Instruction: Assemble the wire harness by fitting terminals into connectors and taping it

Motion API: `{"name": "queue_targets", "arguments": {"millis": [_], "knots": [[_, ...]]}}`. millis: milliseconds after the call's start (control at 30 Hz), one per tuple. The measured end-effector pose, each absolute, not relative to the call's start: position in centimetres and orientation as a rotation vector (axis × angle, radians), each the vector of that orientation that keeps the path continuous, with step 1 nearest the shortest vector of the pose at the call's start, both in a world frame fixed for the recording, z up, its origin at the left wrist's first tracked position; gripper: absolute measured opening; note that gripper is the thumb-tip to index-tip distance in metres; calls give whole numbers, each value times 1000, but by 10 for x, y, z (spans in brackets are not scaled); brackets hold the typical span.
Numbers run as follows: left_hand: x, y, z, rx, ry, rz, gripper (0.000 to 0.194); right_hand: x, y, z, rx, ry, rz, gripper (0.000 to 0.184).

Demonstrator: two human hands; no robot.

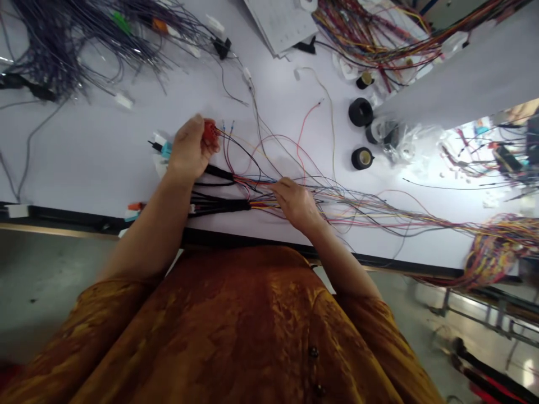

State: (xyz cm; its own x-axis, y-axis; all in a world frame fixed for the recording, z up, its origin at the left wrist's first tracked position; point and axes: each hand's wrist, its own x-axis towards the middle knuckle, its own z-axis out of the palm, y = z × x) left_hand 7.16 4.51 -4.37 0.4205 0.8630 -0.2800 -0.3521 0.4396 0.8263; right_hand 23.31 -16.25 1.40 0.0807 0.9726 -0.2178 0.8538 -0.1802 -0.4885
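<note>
My left hand (190, 150) is shut on a red multi-pin wire connector (209, 132), with thin wires running out of it to the right. My right hand (297, 205) lies across a loose spread of thin coloured wires (337, 202) and pinches some of them between its fingers. These wires belong to a wiring harness, and its black sleeved trunks (219, 205) pass just below and right of my left hand. A small teal-and-black connector (165, 149) sticks out beside my left hand.
The white worktable (105, 163) has a dark front edge. Other wire bundles (63, 45) (379, 36) lie along the far side, near papers (280, 25). Several rolls of black tape (361, 111) and a clear plastic bag (404, 140) stand to the right.
</note>
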Motion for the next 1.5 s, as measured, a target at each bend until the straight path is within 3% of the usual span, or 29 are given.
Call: {"name": "queue_targets", "arguments": {"millis": [467, 667, 833, 1000, 1133, 1233, 1400, 1500], "knots": [[73, 49, -49, 689, 804, 885, 34, 232, -140, 22, -2491, -2261, 582, 25], [75, 47, -45, 684, 855, 857, 40, 192, -139, 11, -2055, -2120, 470, 23], [74, 46, -45, 724, 832, 877, 41, 170, -151, -2, -1461, -1516, 846, 16], [73, 48, -48, 741, 831, 887, 32, 195, -171, -11, -1504, -569, 944, 8], [74, 49, -51, 739, 821, 918, 30, 189, -186, -19, -1816, -1135, 907, 15], [74, 49, -53, 732, 823, 939, 29, 176, -194, -2, -1664, -1569, 861, 16], [73, 47, -53, 735, 802, 937, 28, 187, -182, 53, -1428, -1153, 620, 19], [71, 46, -51, 735, 799, 917, 31, 197, -145, 63, -1473, -1101, 669, 15]]}}
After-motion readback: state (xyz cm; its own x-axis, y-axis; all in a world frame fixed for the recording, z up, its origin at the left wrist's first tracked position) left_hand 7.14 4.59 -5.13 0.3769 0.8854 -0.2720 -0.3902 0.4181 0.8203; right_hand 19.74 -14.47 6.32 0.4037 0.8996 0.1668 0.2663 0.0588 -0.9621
